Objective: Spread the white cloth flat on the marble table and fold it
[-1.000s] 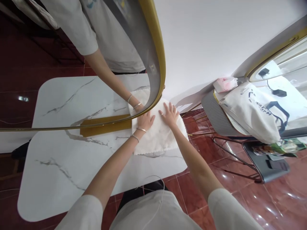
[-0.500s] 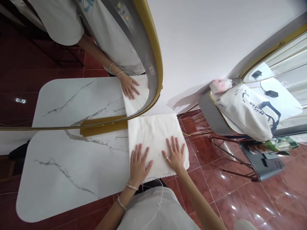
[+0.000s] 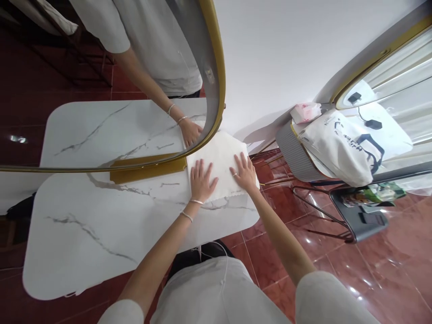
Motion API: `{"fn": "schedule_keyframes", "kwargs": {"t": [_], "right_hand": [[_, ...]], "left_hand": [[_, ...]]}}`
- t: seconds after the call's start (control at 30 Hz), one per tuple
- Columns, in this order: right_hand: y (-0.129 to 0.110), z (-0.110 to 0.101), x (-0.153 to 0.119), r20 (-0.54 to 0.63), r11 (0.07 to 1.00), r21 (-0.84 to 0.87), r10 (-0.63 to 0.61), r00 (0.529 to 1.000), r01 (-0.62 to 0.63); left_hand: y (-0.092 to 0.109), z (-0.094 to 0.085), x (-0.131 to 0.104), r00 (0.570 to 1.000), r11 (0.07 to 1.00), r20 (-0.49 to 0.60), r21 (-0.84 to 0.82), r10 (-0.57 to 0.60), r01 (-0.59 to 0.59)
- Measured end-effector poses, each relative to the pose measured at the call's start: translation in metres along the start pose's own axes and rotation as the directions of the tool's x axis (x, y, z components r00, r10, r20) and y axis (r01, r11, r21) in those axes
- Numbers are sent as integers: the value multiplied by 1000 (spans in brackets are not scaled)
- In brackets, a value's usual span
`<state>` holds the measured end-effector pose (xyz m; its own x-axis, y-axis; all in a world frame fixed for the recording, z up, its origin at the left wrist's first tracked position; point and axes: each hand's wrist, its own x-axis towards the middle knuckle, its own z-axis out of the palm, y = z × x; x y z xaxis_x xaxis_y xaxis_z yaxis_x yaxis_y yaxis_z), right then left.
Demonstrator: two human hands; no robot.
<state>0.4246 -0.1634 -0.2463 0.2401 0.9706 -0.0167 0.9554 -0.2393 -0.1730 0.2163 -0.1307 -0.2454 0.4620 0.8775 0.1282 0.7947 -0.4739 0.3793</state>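
Note:
A white cloth (image 3: 221,155) with a scalloped edge lies at the right end of the white marble-patterned table (image 3: 111,225). My left hand (image 3: 201,182) rests flat on its left part, fingers spread. On the right part lies my right hand (image 3: 245,173), also flat with fingers apart and a ring on one finger. Neither hand grips anything. The cloth's far edge reaches the wall, and its near edge lies on the tabletop, leaving a marbled strip bare in front.
A gold-framed mirror (image 3: 221,67) stands over the table's back and reflects an arm and the tabletop. To the right are a grey ribbed side table (image 3: 293,150) carrying a white printed bag (image 3: 340,146), and a dark chair (image 3: 361,220) with packets and a phone on its seat.
Both hands have slid forward, away from my body, and the cloth has moved with them toward the wall. Its near edge no longer hangs at the table's front.

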Motion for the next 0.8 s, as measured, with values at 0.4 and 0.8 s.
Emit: {"fn": "schedule_keyframes", "kwargs": {"t": [0.4, 0.8], "right_hand": [[-17, 18, -156, -114, 997, -74, -9, 993, 1], [-18, 22, -152, -156, 998, -64, -34, 987, 24]], "left_hand": [[26, -17, -129, 972, 980, -137, -83, -192, 182], [-18, -47, -9, 886, 879, -172, -304, -430, 368]]}}
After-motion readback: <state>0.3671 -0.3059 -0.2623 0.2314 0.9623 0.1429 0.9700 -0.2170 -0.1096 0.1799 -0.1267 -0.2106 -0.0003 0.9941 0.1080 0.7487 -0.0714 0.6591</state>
